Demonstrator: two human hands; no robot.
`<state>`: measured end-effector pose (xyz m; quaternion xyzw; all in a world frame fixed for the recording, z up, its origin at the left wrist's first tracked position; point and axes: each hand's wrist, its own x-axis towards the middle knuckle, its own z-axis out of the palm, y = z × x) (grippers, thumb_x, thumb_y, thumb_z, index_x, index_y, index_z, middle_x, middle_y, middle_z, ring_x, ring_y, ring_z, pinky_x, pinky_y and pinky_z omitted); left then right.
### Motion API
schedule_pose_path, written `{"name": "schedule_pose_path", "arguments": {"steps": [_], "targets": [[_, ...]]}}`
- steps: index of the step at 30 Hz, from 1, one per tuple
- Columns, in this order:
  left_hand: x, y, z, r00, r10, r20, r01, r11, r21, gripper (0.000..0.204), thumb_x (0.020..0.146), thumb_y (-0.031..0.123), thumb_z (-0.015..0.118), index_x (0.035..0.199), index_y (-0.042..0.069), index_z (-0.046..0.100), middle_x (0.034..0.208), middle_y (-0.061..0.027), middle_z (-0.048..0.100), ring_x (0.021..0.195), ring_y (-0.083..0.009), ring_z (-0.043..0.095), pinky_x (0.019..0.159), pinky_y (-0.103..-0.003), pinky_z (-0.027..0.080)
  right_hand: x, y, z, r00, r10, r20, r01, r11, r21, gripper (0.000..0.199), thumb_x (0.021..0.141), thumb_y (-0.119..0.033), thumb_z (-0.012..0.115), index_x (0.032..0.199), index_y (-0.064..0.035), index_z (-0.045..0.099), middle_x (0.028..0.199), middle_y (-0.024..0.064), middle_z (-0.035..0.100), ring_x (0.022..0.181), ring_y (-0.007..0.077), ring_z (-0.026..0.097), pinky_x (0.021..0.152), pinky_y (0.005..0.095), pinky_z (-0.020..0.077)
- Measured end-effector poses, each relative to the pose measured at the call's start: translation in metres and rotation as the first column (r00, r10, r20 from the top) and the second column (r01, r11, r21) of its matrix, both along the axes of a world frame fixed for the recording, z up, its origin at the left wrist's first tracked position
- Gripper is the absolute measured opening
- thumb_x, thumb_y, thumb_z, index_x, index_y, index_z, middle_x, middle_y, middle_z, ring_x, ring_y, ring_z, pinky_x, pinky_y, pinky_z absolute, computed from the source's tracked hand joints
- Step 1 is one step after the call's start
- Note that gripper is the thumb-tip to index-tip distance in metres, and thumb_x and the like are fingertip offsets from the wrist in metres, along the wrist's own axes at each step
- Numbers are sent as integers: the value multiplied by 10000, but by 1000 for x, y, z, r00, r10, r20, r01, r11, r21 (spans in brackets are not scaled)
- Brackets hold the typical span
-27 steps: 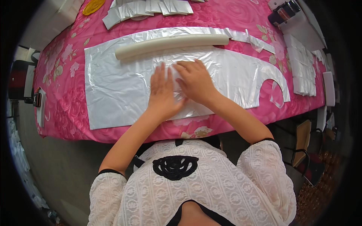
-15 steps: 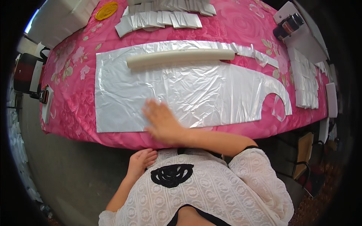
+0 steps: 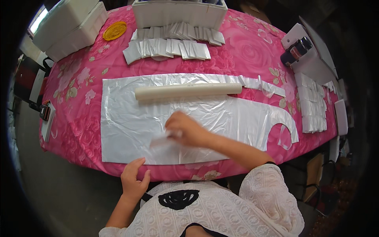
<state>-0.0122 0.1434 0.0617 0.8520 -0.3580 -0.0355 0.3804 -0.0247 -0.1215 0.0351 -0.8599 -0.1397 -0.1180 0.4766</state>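
A folded, shiny white plastic apron (image 3: 126,130) lies spread across the table, its curved neck loop at the right. A pale tube (image 3: 189,91) rests lengthwise along its far part. Over the apron's middle, my right hand (image 3: 187,128) is closed on a thin, flat pale piece (image 3: 160,141). Motion smears that piece, so its kind does not show. My left hand (image 3: 134,179) is at the table's near edge, by the apron's front border. Its fingers are stretched out, the thumb apart, and it holds nothing.
Several folded white plastic packets (image 3: 169,47) lie in rows before a white foam box (image 3: 179,15). More packets (image 3: 312,102) are stacked at the right, near a dark bottle (image 3: 296,51). A yellow lid (image 3: 114,31) lies far left beside foam boxes (image 3: 75,35). Pink floral cloth (image 3: 79,130) covers the table.
My right hand went from lying flat and blurred over the apron to gripping a thin pale piece. My left hand moved from my waist to the table's edge. The whole view shifted upward.
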Motion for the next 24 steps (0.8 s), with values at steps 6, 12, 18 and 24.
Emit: {"name": "schedule_pose_path", "arguments": {"steps": [6, 12, 18, 24], "targets": [[3, -6, -10, 995, -90, -43, 90, 996, 4, 347, 667, 47, 662, 1005, 29, 582, 1047, -128, 600, 930, -298, 577, 797, -358, 463, 91, -172, -15, 701, -647, -300, 688, 502, 525, 184, 790, -144, 623, 899, 5, 616, 816, 48, 628, 731, 86, 548, 634, 253, 432], [2, -12, -11, 988, -115, -108, 115, 993, -4, 353, 670, 36, 662, 1014, 20, 583, 1073, -140, 588, 960, -296, 572, 818, -357, 464, 121, -235, -45, 385, -865, -322, 841, 472, -265, 418, 693, -266, 673, 997, 12, 598, 938, 163, 638, 831, 275, 614, 726, 363, 466], [5, -5, -14, 992, -95, -82, 96, 995, 3, 343, 674, 27, 655, 1009, 11, 586, 1106, -160, 568, 972, -309, 568, 820, -366, 465, 108, -224, -28, 446, -893, -64, 770, 419, -481, 483, 700, -331, 661, 1031, 15, 594, 1004, 197, 613, 932, 339, 581, 792, 400, 448], [-2, -9, -9, 991, -127, -47, 127, 992, -5, 332, 672, 25, 653, 996, 3, 585, 1122, -165, 557, 972, -310, 566, 815, -367, 466, 62, -183, 0, 720, -676, -157, 624, 730, -278, 497, 717, -328, 673, 1085, -9, 576, 989, 167, 605, 957, 299, 566, 827, 392, 443]]}}
